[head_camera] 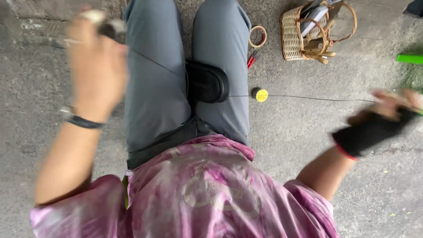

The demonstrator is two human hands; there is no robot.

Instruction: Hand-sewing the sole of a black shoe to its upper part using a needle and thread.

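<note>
I sit on a concrete floor in grey trousers and a pink tie-dye top. My left hand (98, 66) is raised at the upper left, blurred, with its fingers closed on a small dark handle (110, 27). My right hand (381, 123), in a black fingerless glove, is out at the right and pinches a thin dark strand (317, 98). The strand runs left past a small yellow disc (261, 95) to a black rounded object (207, 82) wedged between my knees. Another thin line (154, 64) crosses my left thigh toward the left hand.
A woven wicker basket (291, 35) with handles holds tools at the top right. Beside it lie a ring of tape (257, 36) and a red-handled tool (251, 59). A green object (410, 58) sits at the right edge.
</note>
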